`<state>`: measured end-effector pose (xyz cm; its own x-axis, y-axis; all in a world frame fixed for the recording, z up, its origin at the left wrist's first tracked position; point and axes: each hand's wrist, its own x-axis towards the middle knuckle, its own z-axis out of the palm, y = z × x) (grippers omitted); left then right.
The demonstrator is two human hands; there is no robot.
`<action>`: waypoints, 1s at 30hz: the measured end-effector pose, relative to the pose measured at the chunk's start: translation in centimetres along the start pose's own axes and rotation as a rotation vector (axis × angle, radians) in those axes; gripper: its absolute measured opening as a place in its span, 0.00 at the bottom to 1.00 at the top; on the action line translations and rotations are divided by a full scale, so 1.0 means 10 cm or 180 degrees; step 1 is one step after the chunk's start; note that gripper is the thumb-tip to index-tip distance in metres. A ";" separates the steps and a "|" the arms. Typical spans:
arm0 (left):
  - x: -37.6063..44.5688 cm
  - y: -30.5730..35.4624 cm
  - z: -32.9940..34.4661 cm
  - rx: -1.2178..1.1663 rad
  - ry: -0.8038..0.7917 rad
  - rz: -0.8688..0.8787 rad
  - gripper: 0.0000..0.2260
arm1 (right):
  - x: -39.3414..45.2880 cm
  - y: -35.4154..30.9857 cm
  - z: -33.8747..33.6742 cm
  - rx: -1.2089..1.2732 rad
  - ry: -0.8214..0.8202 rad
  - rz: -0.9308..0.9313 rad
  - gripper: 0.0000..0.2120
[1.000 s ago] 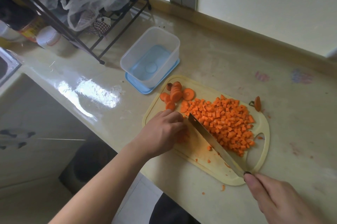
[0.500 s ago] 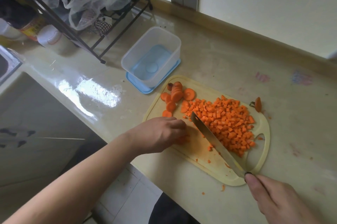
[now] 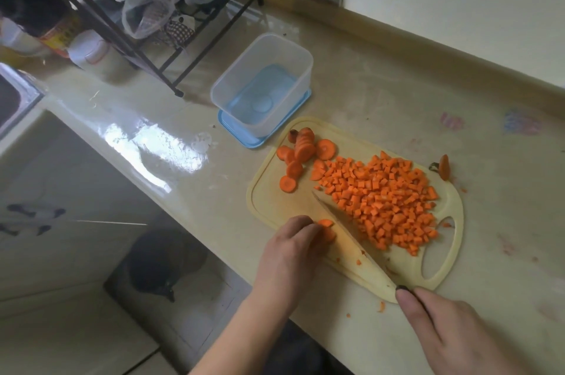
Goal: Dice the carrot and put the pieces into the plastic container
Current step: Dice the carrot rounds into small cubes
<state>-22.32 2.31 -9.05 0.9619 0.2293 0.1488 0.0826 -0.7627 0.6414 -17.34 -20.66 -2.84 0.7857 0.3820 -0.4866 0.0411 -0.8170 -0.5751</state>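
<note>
- On the cutting board, the left hand pinches a few carrot slices right beside the knife. The fingers could get cut if the blade comes down too close, I think.
- The right hand has its grip wrapped round the knife handle, with one finger laid along the top. The blade lies flat-ish across the board, between the held slices and the pile.
- The diced carrot sits in one big pile on the right part of the board. It touches the blade. A push could send bits off the edge onto the desk.
- Some small bits already lie on the desk near the board's near edge.
- Count: one knife, one board, one plastic container, with nothing in it yet, standing on its blue lid just past the board.
- About seven round slices wait uncut at the board's far corner.
- One carrot end lies on the desk at the board's far right side.
- The cubes are too many to count.
- A wire rack with bags stands behind, well apart.
</note>
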 end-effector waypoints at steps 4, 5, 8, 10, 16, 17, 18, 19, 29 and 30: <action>0.01 -0.02 0.03 -0.0013 -0.0046 0.0092 0.12 | 0.03 0.00 0.00 0.0015 -0.0073 -0.0099 0.46; 0.01 -0.05 0.04 -0.0027 -0.0045 0.0131 0.11 | 0.04 0.00 -0.03 0.0008 -0.0065 -0.0116 0.46; -0.01 -0.19 0.07 0.0106 -0.0052 0.0385 0.07 | 0.06 0.00 -0.08 0.0043 -0.0114 -0.0155 0.44; -0.01 -0.26 0.08 0.0146 -0.0027 0.0508 0.09 | 0.07 -0.01 -0.09 0.0036 -0.0156 -0.0152 0.44; 0.05 -0.25 0.03 0.0094 0.0014 0.0859 0.14 | 0.02 -0.01 -0.12 0.0023 -0.0095 -0.0146 0.44; 0.07 -0.24 0.02 0.0099 0.0036 0.0935 0.14 | 0.00 -0.02 -0.12 -0.0003 -0.0124 -0.0139 0.44; 0.07 -0.25 0.02 0.0103 0.0038 0.1057 0.12 | -0.01 -0.02 -0.11 -0.0023 -0.0148 -0.0134 0.45; 0.06 -0.26 0.02 0.0121 0.0004 0.1206 0.10 | -0.02 -0.02 -0.10 -0.0038 -0.0161 -0.0137 0.45; -0.01 -0.37 0.13 -0.0035 -0.0181 0.1389 0.10 | -0.12 0.16 -0.06 -0.0224 -0.0120 0.0055 0.49; -0.02 -0.37 0.14 -0.0052 -0.0166 0.1359 0.09 | -0.11 0.15 -0.06 -0.0296 -0.0103 0.0043 0.50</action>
<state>-22.42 4.21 -12.48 0.9208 -0.1361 0.3656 -0.3296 -0.7727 0.5425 -17.78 -22.58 -2.77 0.7663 0.3832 -0.5157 0.0890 -0.8582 -0.5055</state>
